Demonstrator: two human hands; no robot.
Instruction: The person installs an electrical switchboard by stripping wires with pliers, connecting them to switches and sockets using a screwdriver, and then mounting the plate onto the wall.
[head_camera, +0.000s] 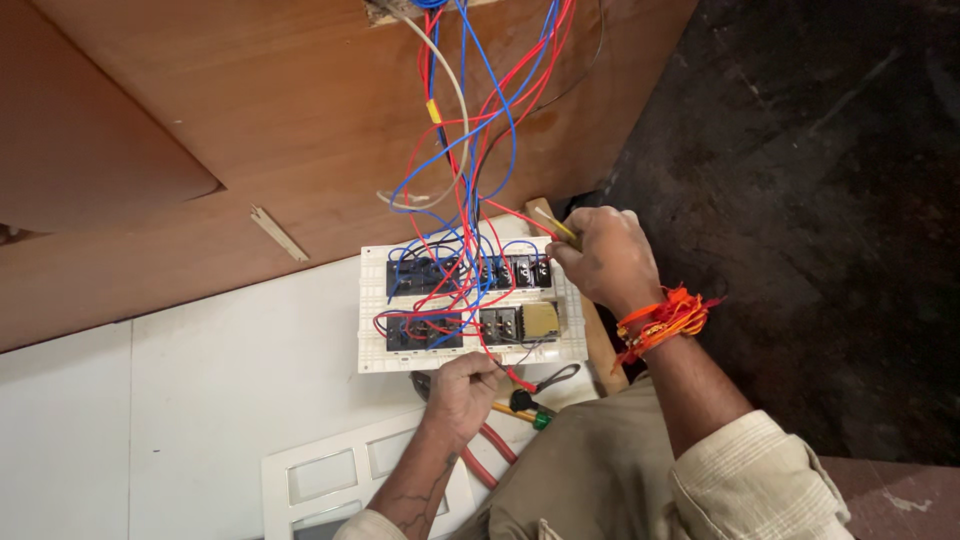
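Observation:
A white switch board (372, 300) lies face down on the white floor, its black switch modules (424, 276) crossed by red and blue wires (470, 150) that run up into a hole in the brown wooden panel. My right hand (608, 258) is closed on a yellow-handled tool (556, 226) at the board's upper right corner. My left hand (462, 392) rests at the board's lower edge, fingers curled on a red wire there.
A white cover frame (330, 470) with rectangular openings lies at the bottom. Red-handled pliers (490, 452) and a green-tipped tool (535, 418) lie beside my left hand. A wooden strip (600, 345) runs under the board's right side. Dark rough floor (820, 200) fills the right.

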